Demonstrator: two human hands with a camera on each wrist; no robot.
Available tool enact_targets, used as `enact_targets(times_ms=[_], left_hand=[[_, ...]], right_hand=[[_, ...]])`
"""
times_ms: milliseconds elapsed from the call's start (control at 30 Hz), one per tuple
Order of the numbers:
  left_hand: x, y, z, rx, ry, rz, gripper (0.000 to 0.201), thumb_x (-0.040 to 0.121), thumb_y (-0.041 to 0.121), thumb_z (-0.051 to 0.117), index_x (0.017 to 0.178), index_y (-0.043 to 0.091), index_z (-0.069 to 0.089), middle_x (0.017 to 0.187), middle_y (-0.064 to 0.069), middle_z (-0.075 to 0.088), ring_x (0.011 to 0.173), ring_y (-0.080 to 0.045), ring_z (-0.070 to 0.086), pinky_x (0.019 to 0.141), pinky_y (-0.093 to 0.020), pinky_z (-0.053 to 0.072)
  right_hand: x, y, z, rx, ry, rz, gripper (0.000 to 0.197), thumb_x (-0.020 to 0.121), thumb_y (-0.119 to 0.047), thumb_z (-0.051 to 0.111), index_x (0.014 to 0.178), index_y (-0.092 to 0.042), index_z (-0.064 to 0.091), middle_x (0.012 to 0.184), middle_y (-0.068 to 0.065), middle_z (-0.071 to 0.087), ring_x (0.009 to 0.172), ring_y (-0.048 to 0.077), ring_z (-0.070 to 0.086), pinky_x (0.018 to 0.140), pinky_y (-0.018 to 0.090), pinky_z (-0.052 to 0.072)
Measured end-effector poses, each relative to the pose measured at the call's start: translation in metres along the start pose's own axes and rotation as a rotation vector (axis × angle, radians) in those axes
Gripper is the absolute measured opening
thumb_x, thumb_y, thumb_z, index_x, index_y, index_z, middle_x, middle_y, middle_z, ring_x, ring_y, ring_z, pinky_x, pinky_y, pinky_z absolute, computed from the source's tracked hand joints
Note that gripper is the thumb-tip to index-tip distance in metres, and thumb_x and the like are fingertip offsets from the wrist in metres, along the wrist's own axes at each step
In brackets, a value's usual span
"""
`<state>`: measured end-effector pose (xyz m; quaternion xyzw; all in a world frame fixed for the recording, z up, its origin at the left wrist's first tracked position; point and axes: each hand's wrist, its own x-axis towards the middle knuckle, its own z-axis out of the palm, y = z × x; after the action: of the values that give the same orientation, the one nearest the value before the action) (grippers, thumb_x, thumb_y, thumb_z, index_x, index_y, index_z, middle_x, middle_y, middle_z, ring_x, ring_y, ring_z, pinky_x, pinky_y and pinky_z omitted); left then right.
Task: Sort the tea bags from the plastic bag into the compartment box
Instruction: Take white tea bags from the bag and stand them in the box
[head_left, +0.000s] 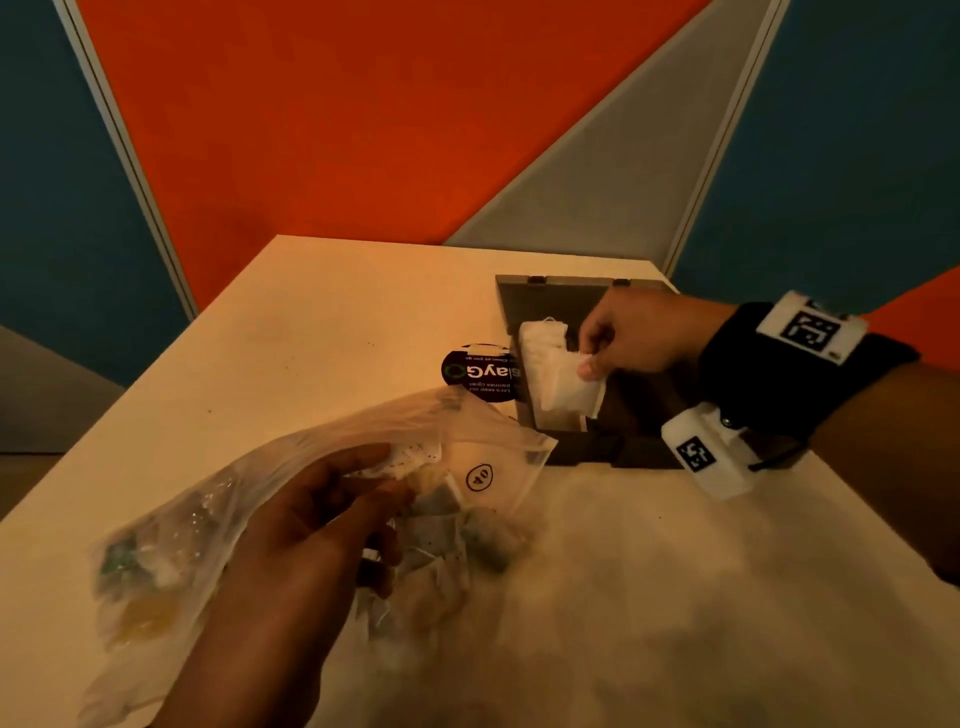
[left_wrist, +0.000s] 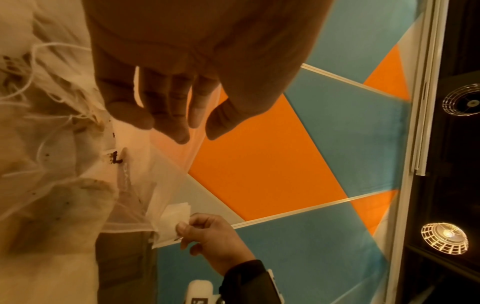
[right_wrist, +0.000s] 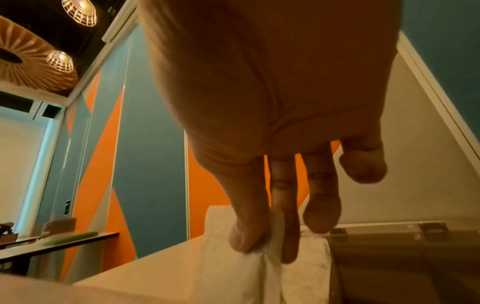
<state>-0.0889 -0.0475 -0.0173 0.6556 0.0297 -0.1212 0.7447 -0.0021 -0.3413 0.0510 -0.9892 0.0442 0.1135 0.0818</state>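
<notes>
Obs: right hand (head_left: 639, 338) pinches tea bag (head_left: 571, 387) over compartment box (head_left: 550, 291), worktop's (head_left: 337, 322) far-right corner; left hand (head_left: 311, 519), fingers (left_wrist: 168, 107) near straight, props plastic bag (head_left: 493, 452). Risk: corner pinch lets it swing, missing its compartment.

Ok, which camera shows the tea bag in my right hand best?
Head view: most of the tea bag shows, pinched by the right hand over the compartment box. Right wrist view catches only its pinched edge; left wrist view shows it small and distant.
</notes>
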Motion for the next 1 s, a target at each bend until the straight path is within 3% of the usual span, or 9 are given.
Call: enact_targets(times_ms=[133, 367, 567, 700, 800, 933, 1000], left_hand=[[-0.002, 0.006, 0.001, -0.032, 0.009, 0.004, 0.022, 0.087, 0.004, 0.063, 0.103, 0.018, 0.069, 0.080, -0.017, 0.072, 0.061, -0.030, 0.054, 0.053, -0.037, 0.041], [0.001, 0.003, 0.005, -0.042, 0.039, 0.006, 0.027, 0.087, 0.002, 0.063, 0.107, 0.021, 0.067, 0.077, -0.014, 0.073, 0.057, -0.027, 0.052, 0.051, -0.036, 0.040], [0.005, 0.003, 0.003, -0.039, 0.057, 0.005, 0.027, 0.086, 0.003, 0.064, 0.106, 0.022, 0.065, 0.076, -0.011, 0.074, 0.053, -0.025, 0.052, 0.051, -0.036, 0.040], [0.005, 0.004, 0.004, -0.035, 0.042, 0.003, 0.026, 0.087, 0.002, 0.063, 0.101, 0.023, 0.068, 0.075, -0.014, 0.072, 0.055, -0.027, 0.049, 0.049, -0.034, 0.038], [0.007, 0.004, 0.003, -0.035, 0.040, 0.007, 0.027, 0.087, 0.002, 0.062, 0.102, 0.023, 0.069, 0.076, -0.013, 0.072, 0.052, -0.025, 0.048, 0.046, -0.031, 0.036], [0.009, 0.003, 0.002, -0.037, 0.038, 0.000, 0.027, 0.088, 0.000, 0.061, 0.099, 0.023, 0.069, 0.078, -0.014, 0.071, 0.052, -0.025, 0.048, 0.045, -0.030, 0.033], [0.009, 0.004, 0.003, -0.041, 0.041, -0.008, 0.026, 0.087, 0.000, 0.061, 0.096, 0.022, 0.070, 0.077, -0.014, 0.072, 0.053, -0.025, 0.048, 0.045, -0.029, 0.033]], right_hand=[[0.013, -0.002, 0.012, -0.054, -0.127, -0.013, 0.011, 0.087, -0.027, 0.069, 0.088, -0.016, 0.072, 0.092, 0.004, 0.069, 0.089, 0.020, 0.060, 0.074, 0.028, 0.044], [0.033, -0.012, 0.022, -0.189, -0.327, -0.005, 0.013, 0.087, -0.031, 0.069, 0.077, -0.024, 0.068, 0.084, -0.003, 0.065, 0.083, 0.014, 0.056, 0.072, 0.026, 0.043], [0.046, -0.013, 0.030, -0.253, -0.292, 0.015, 0.024, 0.087, -0.027, 0.069, 0.097, -0.007, 0.072, 0.085, 0.004, 0.061, 0.078, 0.016, 0.052, 0.070, 0.027, 0.044], [0.049, -0.020, 0.030, -0.348, -0.360, 0.029, 0.009, 0.084, -0.023, 0.071, 0.083, -0.016, 0.066, 0.082, 0.000, 0.059, 0.074, 0.014, 0.051, 0.061, 0.023, 0.043], [0.047, -0.023, 0.028, -0.369, -0.393, 0.019, 0.020, 0.081, -0.024, 0.074, 0.070, -0.025, 0.057, 0.076, -0.004, 0.057, 0.070, 0.012, 0.052, 0.056, 0.023, 0.042], [0.048, -0.030, 0.033, -0.382, -0.430, -0.027, 0.008, 0.083, -0.020, 0.071, 0.086, -0.013, 0.069, 0.075, -0.002, 0.058, 0.067, 0.012, 0.051, 0.054, 0.021, 0.041], [0.050, -0.031, 0.037, -0.396, -0.434, -0.032, 0.013, 0.084, -0.017, 0.070, 0.074, -0.018, 0.062, 0.071, -0.003, 0.056, 0.063, 0.010, 0.050, 0.052, 0.019, 0.040]])
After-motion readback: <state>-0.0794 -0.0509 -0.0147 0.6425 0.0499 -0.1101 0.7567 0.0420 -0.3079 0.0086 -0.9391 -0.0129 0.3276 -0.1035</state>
